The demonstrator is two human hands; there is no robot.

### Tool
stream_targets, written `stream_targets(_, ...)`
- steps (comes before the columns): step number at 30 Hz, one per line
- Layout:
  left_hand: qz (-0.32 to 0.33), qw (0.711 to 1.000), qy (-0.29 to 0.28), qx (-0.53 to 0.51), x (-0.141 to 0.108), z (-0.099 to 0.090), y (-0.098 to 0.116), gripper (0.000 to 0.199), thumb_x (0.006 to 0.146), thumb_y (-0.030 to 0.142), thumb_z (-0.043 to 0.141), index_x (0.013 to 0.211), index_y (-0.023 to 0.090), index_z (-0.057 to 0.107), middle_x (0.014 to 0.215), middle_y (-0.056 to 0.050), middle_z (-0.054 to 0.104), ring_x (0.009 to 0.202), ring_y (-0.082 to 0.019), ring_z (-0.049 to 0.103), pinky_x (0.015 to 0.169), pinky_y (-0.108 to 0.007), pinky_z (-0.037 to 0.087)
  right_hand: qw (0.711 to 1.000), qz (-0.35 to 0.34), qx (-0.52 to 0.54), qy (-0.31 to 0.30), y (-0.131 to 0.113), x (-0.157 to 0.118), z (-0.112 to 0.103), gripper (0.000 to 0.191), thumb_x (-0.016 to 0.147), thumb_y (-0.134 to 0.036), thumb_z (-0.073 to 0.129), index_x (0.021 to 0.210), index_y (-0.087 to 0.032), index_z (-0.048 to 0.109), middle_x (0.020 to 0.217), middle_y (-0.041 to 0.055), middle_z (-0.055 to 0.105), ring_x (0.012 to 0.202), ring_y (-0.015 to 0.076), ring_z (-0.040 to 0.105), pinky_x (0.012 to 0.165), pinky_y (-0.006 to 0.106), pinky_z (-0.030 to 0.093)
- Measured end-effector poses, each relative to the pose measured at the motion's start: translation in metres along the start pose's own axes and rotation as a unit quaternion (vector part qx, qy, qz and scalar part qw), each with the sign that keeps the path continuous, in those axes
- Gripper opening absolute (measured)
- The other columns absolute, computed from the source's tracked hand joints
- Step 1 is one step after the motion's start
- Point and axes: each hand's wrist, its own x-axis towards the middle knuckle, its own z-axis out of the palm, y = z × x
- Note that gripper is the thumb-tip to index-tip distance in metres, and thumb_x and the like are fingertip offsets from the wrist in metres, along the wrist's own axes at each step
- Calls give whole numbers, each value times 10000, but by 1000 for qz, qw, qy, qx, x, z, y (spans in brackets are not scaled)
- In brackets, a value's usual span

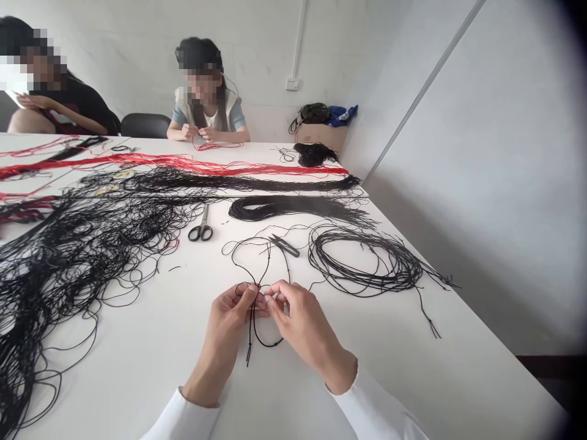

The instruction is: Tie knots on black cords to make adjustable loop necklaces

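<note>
Both my hands meet over the near middle of the white table (385, 379). My left hand (233, 311) pinches a thin black cord (250, 342) between thumb and fingers; loops of it spread beyond the fingers, and two ends with small knots hang toward me. Close against it, my right hand (298, 311) has thumb and fingertips pressed together on the same cord. What exactly sits between those fingertips is too small to make out. Just past the hands lie black thread snips (285, 245). Black-handled scissors (200, 227) rest farther left.
A big tangle of black cord (92, 250) covers the left side. To the right lies a coiled bundle of cords (367, 287). Beyond are a folded black hank (293, 208) and red cords (220, 165). Two people sit across the table, one (208, 116) handling red cord.
</note>
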Motion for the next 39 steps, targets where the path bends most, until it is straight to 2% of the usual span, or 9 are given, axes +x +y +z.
stream_targets(2,1,1000,5,4,0,0,-1,354,707,475,830,759,150,697,764,-56,668,719,-188,626,701,-317,553,1000,2,-17,15,-2,-1,1,171,979,-295,471,943,-234,626,779,42,686,692,205,622,636,335,471)
stream_targets(6,14,1000,3,16,0,-1,-4,348,738,483,807,773,155,699,798,-55,660,745,-185,622,709,-307,556,994,-30,-14,101,-4,-3,8,207,983,-330,471,950,-226,646,894,80,713,825,225,644,711,350,497)
stream_targets(11,19,999,7,28,-1,1,-4,352,714,484,820,793,155,722,809,-59,653,734,-183,607,692,-312,559,983,49,111,140,-1,1,14,217,941,-400,543,1014,-218,636,843,58,734,741,202,656,697,335,530)
stream_targets(13,22,999,15,36,-1,2,-4,363,692,490,831,781,155,724,797,-56,648,729,-182,604,670,-301,557,974,80,164,136,1,3,14,283,926,-403,561,1115,-196,599,810,49,742,717,200,670,701,333,544)
stream_targets(17,31,998,22,44,-1,4,-3,365,678,491,836,770,154,727,766,-51,645,699,-176,602,626,-284,547,969,105,195,110,2,6,13,248,903,-414,588,986,-187,644,835,75,755,728,207,694,692,325,556)
stream_targets(21,33,998,20,44,-2,6,-3,351,692,481,826,762,154,716,769,-50,654,685,-172,606,620,-283,547,967,105,210,99,2,6,14,269,905,-378,582,1081,-182,633,818,68,750,734,210,701,692,319,563)
stream_targets(27,46,998,16,46,-2,5,-5,343,738,456,803,826,151,671,815,-41,656,688,-164,618,636,-293,555,974,96,192,77,2,6,14,248,917,-412,545,918,-198,669,844,75,734,697,198,658,631,305,544)
stream_targets(34,51,998,8,34,1,-2,-12,434,807,396,778,1031,232,444,774,0,690,690,-171,659,707,-320,544,958,105,259,60,-2,7,15,273,897,-444,550,892,-186,638,773,45,669,619,165,606,591,286,531)
stream_targets(39,88,996,-6,30,-2,0,-12,487,835,347,760,1001,280,307,746,45,698,642,-157,651,694,-305,530,939,124,316,54,-1,8,15,267,879,-440,580,886,-177,630,764,24,640,644,147,590,597,271,511)
